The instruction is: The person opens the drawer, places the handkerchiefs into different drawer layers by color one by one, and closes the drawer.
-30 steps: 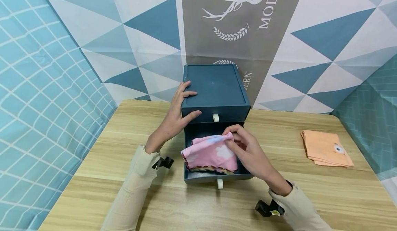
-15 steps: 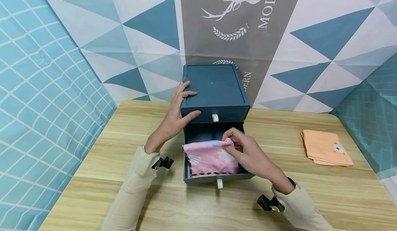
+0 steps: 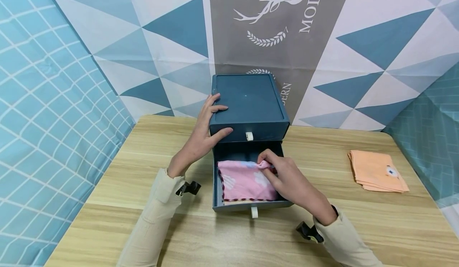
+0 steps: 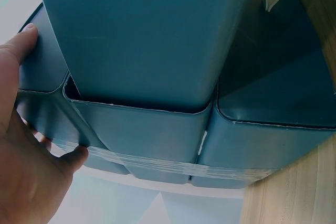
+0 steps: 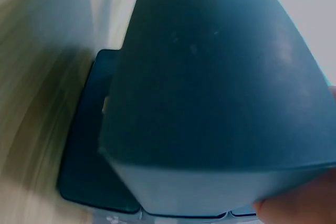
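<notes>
A dark blue drawer unit (image 3: pixel 247 99) stands on the table with its middle drawer (image 3: pixel 234 208) pulled out. My left hand (image 3: pixel 201 139) rests on the unit's upper left edge, fingers spread over the top and thumb against the front. Inside the open drawer lies a folded pink cloth (image 3: pixel 242 181) with white shapes and a dark scalloped edge. My right hand (image 3: pixel 287 175) pinches its back right corner between thumb and fingers. In the right wrist view the outside of the pulled-out drawer (image 5: pixel 210 87) hides the cloth; part of my right hand (image 5: pixel 299 203) shows at lower right.
A folded orange cloth (image 3: pixel 376 171) with a round white patch lies at the table's right. White pull loops (image 3: pixel 249 136) mark the drawer fronts. Clear tape (image 4: pixel 157 162) runs along the unit's side. A patterned wall covering (image 3: pixel 172 59) rises behind the wooden table (image 3: pixel 143 187).
The pink cloth has come down from a raised, tilted position to lie flatter inside the drawer, shifting slightly right. My right hand has lowered with it; my left hand has stayed put.
</notes>
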`<action>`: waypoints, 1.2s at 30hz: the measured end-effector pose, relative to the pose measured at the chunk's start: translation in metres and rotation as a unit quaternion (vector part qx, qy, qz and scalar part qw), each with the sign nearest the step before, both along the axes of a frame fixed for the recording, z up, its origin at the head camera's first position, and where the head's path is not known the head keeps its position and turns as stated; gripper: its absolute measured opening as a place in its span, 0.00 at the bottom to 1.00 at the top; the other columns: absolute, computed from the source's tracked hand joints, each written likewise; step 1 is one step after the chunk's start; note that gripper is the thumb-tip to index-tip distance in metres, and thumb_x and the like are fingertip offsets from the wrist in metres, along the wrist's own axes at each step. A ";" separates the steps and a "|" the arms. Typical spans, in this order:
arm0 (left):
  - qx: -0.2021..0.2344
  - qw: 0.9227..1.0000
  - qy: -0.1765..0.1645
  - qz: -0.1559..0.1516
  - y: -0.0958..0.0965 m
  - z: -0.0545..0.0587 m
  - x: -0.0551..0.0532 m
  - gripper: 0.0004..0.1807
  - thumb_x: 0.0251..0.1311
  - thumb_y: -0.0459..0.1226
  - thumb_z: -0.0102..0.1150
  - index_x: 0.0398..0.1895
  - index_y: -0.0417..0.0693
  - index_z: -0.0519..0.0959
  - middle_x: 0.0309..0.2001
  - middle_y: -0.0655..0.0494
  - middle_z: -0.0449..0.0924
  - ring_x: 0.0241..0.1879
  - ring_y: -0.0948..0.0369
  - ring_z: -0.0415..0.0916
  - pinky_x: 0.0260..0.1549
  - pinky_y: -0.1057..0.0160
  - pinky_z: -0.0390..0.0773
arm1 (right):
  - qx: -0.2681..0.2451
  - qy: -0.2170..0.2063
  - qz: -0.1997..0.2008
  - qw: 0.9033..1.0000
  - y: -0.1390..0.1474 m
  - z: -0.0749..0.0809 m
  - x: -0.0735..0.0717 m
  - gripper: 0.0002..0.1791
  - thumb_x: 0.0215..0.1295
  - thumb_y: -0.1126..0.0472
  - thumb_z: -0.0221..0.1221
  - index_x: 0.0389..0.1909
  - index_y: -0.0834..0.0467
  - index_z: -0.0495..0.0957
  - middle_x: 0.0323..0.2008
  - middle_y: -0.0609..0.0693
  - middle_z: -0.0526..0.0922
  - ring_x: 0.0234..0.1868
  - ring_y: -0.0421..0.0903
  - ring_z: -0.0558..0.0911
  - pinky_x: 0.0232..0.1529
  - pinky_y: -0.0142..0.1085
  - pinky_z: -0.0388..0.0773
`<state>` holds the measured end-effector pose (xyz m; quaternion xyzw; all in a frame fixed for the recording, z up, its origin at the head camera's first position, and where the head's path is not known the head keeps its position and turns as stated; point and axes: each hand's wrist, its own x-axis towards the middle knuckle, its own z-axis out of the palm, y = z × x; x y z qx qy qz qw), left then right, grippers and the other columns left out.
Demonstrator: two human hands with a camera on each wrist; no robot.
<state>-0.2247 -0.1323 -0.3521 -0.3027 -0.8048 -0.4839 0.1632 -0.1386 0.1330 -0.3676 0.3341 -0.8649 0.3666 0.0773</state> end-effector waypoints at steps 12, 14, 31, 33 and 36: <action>-0.002 1.000 0.010 -0.002 -0.002 -0.005 -0.004 0.28 0.68 0.52 0.60 0.67 0.55 0.68 0.80 0.57 0.43 0.79 0.55 0.29 0.70 0.34 0.40 | 0.056 0.068 -0.022 0.996 0.000 -0.002 -0.001 0.14 0.67 0.68 0.63 0.51 0.55 0.76 0.43 0.49 0.85 0.35 0.38 0.81 0.39 0.36 0.83; -0.006 1.000 0.005 0.003 -0.001 -0.005 -0.003 0.27 0.68 0.49 0.60 0.67 0.54 0.68 0.80 0.57 0.43 0.79 0.56 0.29 0.70 0.35 0.40 | 0.058 0.075 -0.022 0.995 0.000 -0.002 -0.001 0.15 0.66 0.69 0.63 0.52 0.56 0.77 0.45 0.50 0.85 0.39 0.41 0.82 0.43 0.39 0.83; -0.006 1.000 0.012 0.001 -0.001 -0.008 -0.004 0.28 0.68 0.52 0.59 0.67 0.56 0.67 0.80 0.58 0.42 0.79 0.54 0.29 0.70 0.35 0.39 | 0.085 0.124 -0.038 0.988 0.009 0.001 -0.005 0.13 0.61 0.70 0.67 0.47 0.60 0.81 0.49 0.52 0.82 0.53 0.49 0.79 0.54 0.46 0.78; -0.005 1.000 0.012 -0.001 -0.002 -0.008 -0.004 0.29 0.68 0.54 0.58 0.67 0.57 0.67 0.80 0.58 0.42 0.79 0.54 0.29 0.70 0.34 0.39 | 0.080 0.128 -0.039 0.988 0.011 0.005 -0.004 0.13 0.62 0.69 0.67 0.47 0.60 0.81 0.48 0.51 0.82 0.52 0.49 0.79 0.54 0.46 0.79; -0.004 1.000 0.011 0.000 -0.002 -0.007 -0.004 0.29 0.68 0.54 0.58 0.67 0.57 0.67 0.80 0.58 0.42 0.79 0.54 0.29 0.70 0.34 0.40 | 0.070 0.133 -0.040 0.988 0.014 0.011 -0.002 0.12 0.64 0.66 0.66 0.48 0.60 0.82 0.48 0.51 0.83 0.53 0.49 0.80 0.53 0.47 0.79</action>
